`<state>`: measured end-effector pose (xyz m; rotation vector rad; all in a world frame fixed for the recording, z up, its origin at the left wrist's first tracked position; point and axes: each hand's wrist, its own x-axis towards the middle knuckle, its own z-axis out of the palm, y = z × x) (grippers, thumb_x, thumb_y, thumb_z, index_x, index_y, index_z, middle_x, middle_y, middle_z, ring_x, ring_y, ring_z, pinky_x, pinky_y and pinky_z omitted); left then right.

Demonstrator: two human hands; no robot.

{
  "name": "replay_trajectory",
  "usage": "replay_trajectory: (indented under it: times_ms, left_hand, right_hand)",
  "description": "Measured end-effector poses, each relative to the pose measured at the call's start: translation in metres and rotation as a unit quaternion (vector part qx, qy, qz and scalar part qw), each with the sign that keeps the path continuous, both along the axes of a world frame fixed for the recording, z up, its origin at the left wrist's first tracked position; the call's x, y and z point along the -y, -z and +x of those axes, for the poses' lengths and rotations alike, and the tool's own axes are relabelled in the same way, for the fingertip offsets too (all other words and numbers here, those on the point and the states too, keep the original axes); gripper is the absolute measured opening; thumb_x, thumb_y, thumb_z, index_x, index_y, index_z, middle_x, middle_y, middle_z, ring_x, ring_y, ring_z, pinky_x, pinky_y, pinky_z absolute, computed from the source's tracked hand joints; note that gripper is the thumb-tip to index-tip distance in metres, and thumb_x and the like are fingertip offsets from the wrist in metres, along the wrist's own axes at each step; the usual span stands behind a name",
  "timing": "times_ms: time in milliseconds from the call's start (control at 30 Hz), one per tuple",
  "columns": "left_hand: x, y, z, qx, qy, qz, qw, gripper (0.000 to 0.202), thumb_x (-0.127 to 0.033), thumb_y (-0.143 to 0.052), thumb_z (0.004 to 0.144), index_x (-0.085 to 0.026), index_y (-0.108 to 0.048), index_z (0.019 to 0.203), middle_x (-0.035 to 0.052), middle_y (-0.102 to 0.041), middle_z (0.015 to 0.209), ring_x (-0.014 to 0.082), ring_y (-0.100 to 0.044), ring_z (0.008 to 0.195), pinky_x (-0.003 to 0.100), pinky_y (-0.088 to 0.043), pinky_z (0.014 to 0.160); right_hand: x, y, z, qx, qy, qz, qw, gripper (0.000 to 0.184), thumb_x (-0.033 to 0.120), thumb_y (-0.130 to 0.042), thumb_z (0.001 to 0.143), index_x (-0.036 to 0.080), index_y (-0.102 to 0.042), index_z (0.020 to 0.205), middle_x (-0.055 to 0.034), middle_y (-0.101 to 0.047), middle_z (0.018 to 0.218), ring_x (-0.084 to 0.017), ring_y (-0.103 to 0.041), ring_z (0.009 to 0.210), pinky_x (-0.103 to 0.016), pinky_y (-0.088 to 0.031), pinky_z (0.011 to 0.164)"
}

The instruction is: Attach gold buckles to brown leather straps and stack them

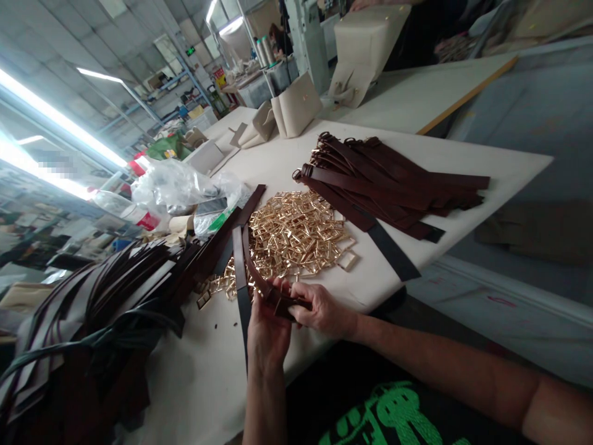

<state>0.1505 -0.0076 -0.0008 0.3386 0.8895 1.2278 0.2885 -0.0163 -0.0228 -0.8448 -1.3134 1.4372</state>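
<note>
A brown leather strap (259, 281) runs from the table into both of my hands near the front edge. My left hand (269, 327) is closed around it from below. On the other side, my right hand (319, 309) pinches the strap's folded end between thumb and fingers. Just beyond my hands spreads a heap of gold-coloured metal buckles (296, 232). Another dark strap (239, 259) lies flat beside my left hand. Whether a buckle sits on the held strap is hidden by my fingers.
Brown straps with buckles (384, 179) are piled at the right. A thick bundle of dark straps (102, 303) hangs over the left side. Clear plastic bags (171, 185) lie behind it. Beige leather pieces (296, 105) stand at the white table's (504, 154) far edge.
</note>
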Motion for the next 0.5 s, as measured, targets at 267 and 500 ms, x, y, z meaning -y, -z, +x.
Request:
replay_trajectory:
  times_ms: [267, 500]
  left_hand:
    - [0.016, 0.001, 0.011, 0.001, -0.088, 0.057, 0.994, 0.019, -0.033, -0.063, 0.089, -0.020, -0.075, 0.091, 0.0037, -0.075, 0.096, 0.0164, -0.068, 0.096, 0.030, -0.050, 0.097]
    - [0.026, 0.013, 0.028, -0.054, -0.135, 0.056, 0.988, 0.023, -0.035, -0.070, 0.083, -0.017, -0.073, 0.098, 0.0047, -0.073, 0.100, 0.0168, -0.067, 0.098, 0.028, -0.050, 0.095]
  right_hand:
    - [-0.002, 0.004, -0.009, 0.032, 0.049, 0.025, 0.998, 0.006, 0.018, -0.059, 0.078, 0.020, -0.054, 0.076, 0.0037, -0.056, 0.066, -0.012, -0.054, 0.058, -0.022, -0.044, 0.054]
    - [-0.002, 0.006, -0.011, 0.059, 0.048, 0.066, 0.995, 0.027, 0.008, -0.055, 0.078, 0.018, -0.065, 0.101, -0.0023, -0.070, 0.092, -0.017, -0.065, 0.082, -0.026, -0.050, 0.076]
